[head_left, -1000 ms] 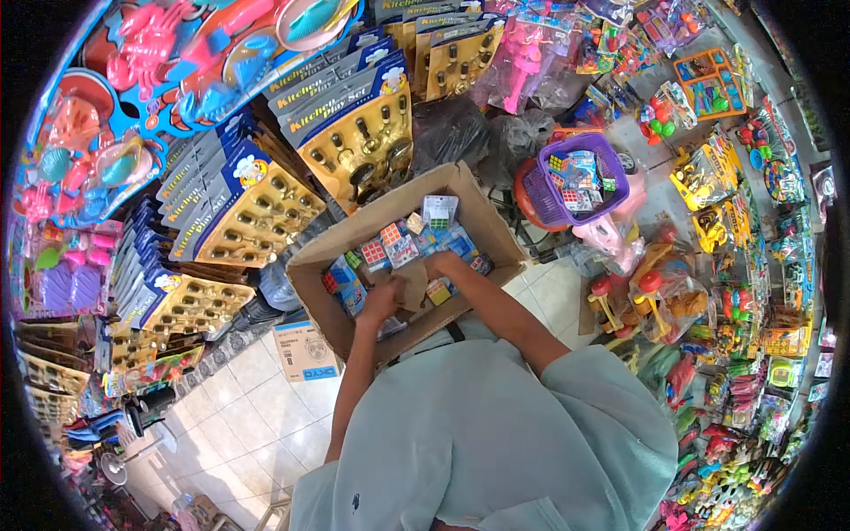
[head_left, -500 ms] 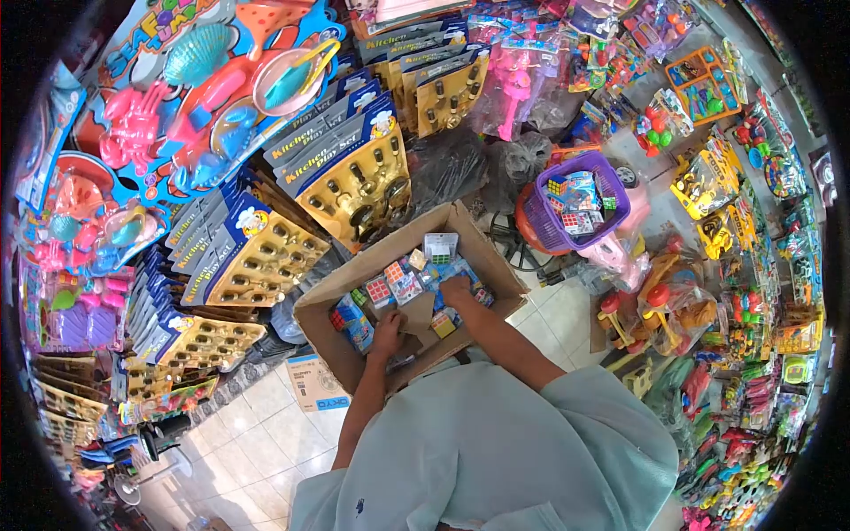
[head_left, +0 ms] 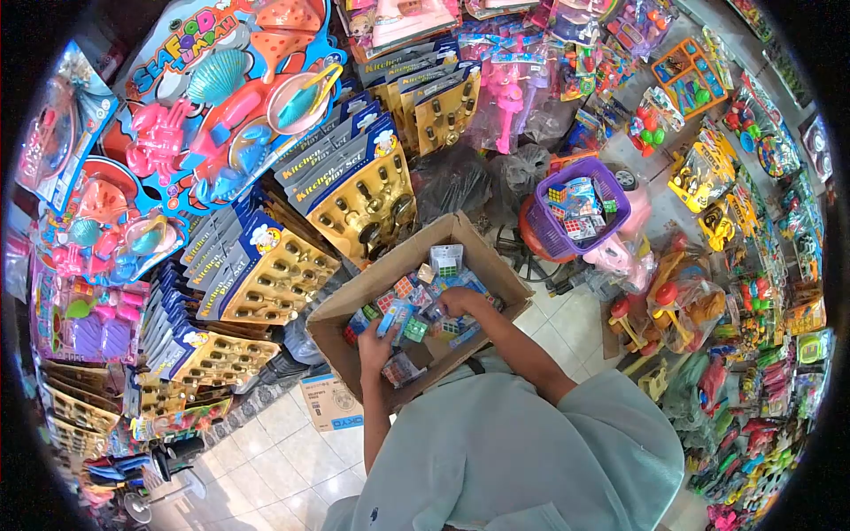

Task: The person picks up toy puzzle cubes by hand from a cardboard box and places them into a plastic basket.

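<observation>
An open cardboard box (head_left: 354, 310) holds several packaged puzzle cubes (head_left: 414, 328) and small blue packets. Inside its left part, my left hand (head_left: 376, 348) is closed round a light-blue packet (head_left: 396, 315). Toward the right side of the box, my right hand (head_left: 458, 302) reaches down among the packets with its fingers bent; what they grip, if anything, is hidden. Up and to the right of the box, a purple basket (head_left: 553, 232) contains more cubes and packets.
Kitchen play set cards (head_left: 359, 190) stand in rows left of the box. A flat printed carton (head_left: 331, 403) lies on the tiled floor below it. Packed toys (head_left: 682, 305) crowd the right side, and a small fan (head_left: 137, 504) stands at the lower left.
My left hand now has a light-blue packet, and the cardboard flap piece near it no longer shows. My right hand has shifted slightly within the box. The whole view has shifted a little.
</observation>
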Motion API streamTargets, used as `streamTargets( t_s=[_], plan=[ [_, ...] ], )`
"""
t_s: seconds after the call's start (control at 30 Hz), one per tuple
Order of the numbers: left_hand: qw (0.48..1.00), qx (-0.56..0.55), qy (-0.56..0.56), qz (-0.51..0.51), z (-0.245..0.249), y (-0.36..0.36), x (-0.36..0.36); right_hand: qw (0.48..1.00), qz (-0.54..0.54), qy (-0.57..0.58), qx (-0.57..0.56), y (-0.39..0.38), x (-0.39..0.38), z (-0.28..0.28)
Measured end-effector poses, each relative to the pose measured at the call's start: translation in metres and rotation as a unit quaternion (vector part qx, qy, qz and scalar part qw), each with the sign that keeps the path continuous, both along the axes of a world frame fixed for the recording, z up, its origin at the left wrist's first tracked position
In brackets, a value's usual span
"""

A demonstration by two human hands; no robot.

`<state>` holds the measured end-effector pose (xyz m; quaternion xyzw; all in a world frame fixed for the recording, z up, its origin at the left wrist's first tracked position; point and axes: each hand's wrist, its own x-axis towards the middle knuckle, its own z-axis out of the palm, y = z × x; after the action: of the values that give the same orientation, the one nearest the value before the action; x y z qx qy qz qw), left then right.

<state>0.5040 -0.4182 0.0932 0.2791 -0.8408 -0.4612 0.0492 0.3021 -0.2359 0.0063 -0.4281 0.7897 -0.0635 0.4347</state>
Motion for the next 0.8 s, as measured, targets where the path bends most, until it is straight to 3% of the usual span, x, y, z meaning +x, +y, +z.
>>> streamTargets(
  t_s=[0.03,0.1,0.17,0.23,0.33,0.4,0.43,0.5,0.57,0.63,0.8],
  plan=[
    [1.0,-0.001,0.002,-0.003,0.01,0.001,0.005,1.0,-0.003,0.002,-0.001,0.002,0.0,0.003],
    [0.988,0.07,0.113,0.072,0.02,0.004,0.019,0.995,-0.051,0.011,-0.09,0.01,0.002,0.018],
    [0.986,0.077,0.127,0.08,0.034,0.009,0.03,0.988,-0.081,0.016,-0.13,0.019,0.013,0.062],
    [0.963,0.167,0.173,0.122,0.049,0.015,0.039,0.979,-0.117,0.025,-0.168,0.035,0.025,0.097],
    [0.964,0.161,0.17,0.128,0.063,0.016,0.047,0.941,-0.199,-0.038,-0.27,0.057,0.041,0.134],
    [0.961,0.158,0.186,0.131,0.058,0.01,0.051,0.886,-0.299,-0.093,-0.342,0.08,0.06,0.162],
    [0.954,0.154,0.209,0.148,0.058,0.011,0.051,0.886,-0.31,-0.088,-0.332,0.091,0.069,0.166],
    [0.95,0.177,0.202,0.158,0.067,0.01,0.046,0.767,-0.432,-0.16,-0.446,0.106,0.081,0.173],
    [0.956,0.181,0.205,0.11,0.068,-0.001,0.041,0.736,-0.48,-0.134,-0.459,0.121,0.096,0.191],
    [0.954,0.181,0.228,0.078,0.074,-0.002,0.033,0.651,-0.543,-0.103,-0.52,0.137,0.105,0.196],
    [0.949,0.197,0.245,0.021,0.087,0.007,0.011,0.604,-0.613,-0.011,-0.509,0.181,0.131,0.199]
  ],
)
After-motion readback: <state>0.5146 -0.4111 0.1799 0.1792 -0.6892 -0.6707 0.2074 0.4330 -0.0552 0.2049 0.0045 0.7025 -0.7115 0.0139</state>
